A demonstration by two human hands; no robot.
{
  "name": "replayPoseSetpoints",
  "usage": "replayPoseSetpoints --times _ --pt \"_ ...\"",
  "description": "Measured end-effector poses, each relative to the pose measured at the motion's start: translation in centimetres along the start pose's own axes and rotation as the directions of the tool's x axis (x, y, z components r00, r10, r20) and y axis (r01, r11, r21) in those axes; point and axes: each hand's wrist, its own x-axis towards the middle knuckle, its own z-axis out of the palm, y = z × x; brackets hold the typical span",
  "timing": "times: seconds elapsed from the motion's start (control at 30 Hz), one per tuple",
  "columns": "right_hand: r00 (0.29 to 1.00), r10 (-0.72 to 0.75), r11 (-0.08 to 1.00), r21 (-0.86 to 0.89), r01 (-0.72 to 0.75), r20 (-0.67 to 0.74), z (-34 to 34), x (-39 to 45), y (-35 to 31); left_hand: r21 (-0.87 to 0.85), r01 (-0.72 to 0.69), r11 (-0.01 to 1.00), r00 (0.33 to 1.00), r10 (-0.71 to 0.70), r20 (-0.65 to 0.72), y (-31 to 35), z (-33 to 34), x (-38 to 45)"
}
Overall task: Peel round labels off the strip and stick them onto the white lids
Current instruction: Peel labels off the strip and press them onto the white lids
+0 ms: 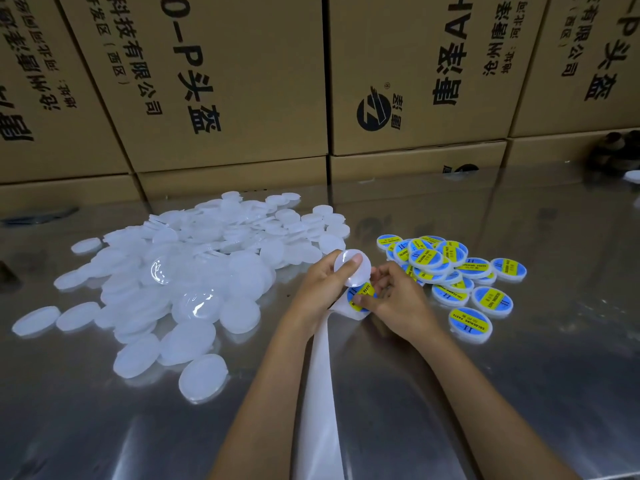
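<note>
My left hand [320, 285] holds a bare white lid [349, 266] upright between thumb and fingers, with the white backing strip [320, 382] running down beneath it toward the near edge. My right hand [394, 299] pinches a round blue-and-yellow label [360, 295] at the strip's top end, just below the lid. A big heap of plain white lids [194, 268] lies to the left. Several labelled lids [453, 271] are piled to the right.
The work surface is a shiny steel table [536, 358]. Stacked brown cardboard boxes [225, 81] form a wall along its far edge. A dark object [613, 147] sits at the far right by the boxes.
</note>
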Motion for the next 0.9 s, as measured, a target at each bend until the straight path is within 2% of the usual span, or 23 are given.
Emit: replayPoseSetpoints --times 0.33,0.47,0.57,0.7,0.8,0.9 --pt "0.999 -0.040 0.998 -0.040 0.040 0.002 0.2 -0.2 0.1 0.088 -0.094 0.992 0.994 0.098 -0.046 -0.4 -0.2 0.3" --pt "0.993 -0.106 0.991 -0.075 0.109 0.048 0.1 -0.5 -0.4 0.104 -0.098 0.990 0.993 0.104 -0.051 -0.4 -0.4 0.5" --pt "0.992 -0.089 0.994 -0.061 0.095 0.092 -0.2 -0.8 -1.0 0.157 -0.086 0.984 0.994 0.095 -0.052 -0.6 -0.5 0.7" --pt "0.989 -0.031 0.995 0.097 0.017 0.147 -0.7 -1.3 -2.3 0.128 -0.056 0.990 0.996 0.065 -0.063 -0.5 -0.4 0.5" --pt "0.989 0.013 0.966 0.254 -0.051 0.147 -1.3 -1.4 -3.1 0.003 -0.047 0.999 0.996 0.047 -0.078 -0.4 -0.2 0.3" --pt "0.991 0.084 0.893 0.434 -0.121 0.103 -1.9 -1.2 -3.3 -0.102 -0.009 0.995 0.993 -0.002 -0.115 -0.4 -0.2 0.6"
